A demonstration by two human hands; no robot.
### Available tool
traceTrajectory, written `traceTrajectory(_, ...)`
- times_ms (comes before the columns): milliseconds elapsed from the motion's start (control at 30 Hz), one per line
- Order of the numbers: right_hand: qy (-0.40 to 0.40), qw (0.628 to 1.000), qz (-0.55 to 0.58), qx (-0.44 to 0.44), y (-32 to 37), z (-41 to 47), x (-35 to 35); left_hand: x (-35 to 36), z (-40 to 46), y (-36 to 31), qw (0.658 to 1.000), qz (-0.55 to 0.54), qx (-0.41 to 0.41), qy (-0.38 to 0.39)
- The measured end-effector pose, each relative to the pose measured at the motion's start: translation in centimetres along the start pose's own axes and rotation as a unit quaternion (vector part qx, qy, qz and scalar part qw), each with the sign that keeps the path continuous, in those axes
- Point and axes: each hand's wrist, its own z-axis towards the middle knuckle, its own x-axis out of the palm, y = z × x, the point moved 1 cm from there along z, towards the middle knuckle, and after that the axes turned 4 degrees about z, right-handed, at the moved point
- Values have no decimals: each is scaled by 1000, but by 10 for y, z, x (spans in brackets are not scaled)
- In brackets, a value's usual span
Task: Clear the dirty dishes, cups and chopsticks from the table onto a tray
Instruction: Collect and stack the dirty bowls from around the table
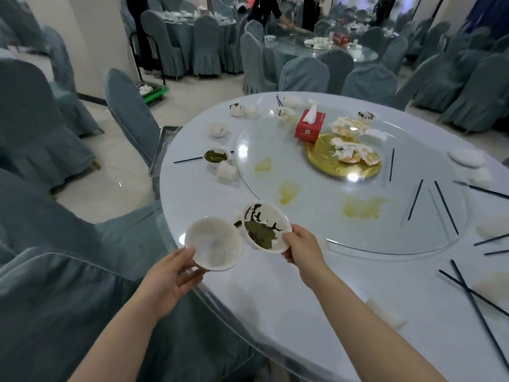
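Holding two dishes over the near edge of the round white surface [275,312], the person has both hands busy. The left hand [170,282] pinches the rim of a small, nearly clean white bowl [213,246], thumb on top and fingers beneath. The right hand [301,248] grips the edge of a shallow white plate smeared with dark green sauce [265,226], tilted toward the bowl and just beside it. Both look like stiff, brittle ceramic, light enough for a one-handed rim hold, yet the greasy residue probably makes the plate slick, so a firm hold at the clean margin seems wise. A grey metal tray [162,150] shows at the far left rim of the surface, well apart from the hands. More soiled bowls and dark chopsticks [446,208] remain scattered around the glass turntable [316,216].
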Motion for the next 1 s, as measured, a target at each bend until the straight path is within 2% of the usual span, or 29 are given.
traceTrajectory(200,130,990,-48,-14,23,31,58,3,21,-16,1000,28,-3,6)
traceTrajectory(333,162,983,-84,-16,22,53,77,11,37,-28,1000,19,8,8)
traceTrajectory(467,143,981,-129,-33,20,75,84,21,53,-34,1000,16,14,12)
traceTrajectory(567,174,981,-89,-1,18,85,89,23,63,-36,999,25,19,22)
traceTrajectory(700,185,978,-96,-20,13,95,89,19,78,-34,1000,22,-4,-4)
traceTrajectory(867,207,977,-56,13,-1,111,81,24,92,-29,998,58,-15,17)
traceTrajectory(933,167,984,1,59,-4,122,73,27,97,-27,998,53,-21,-6)
traceTrajectory(1000,91,995,-10,49,-7,137,60,26,100,-27,999,44,-22,-18)
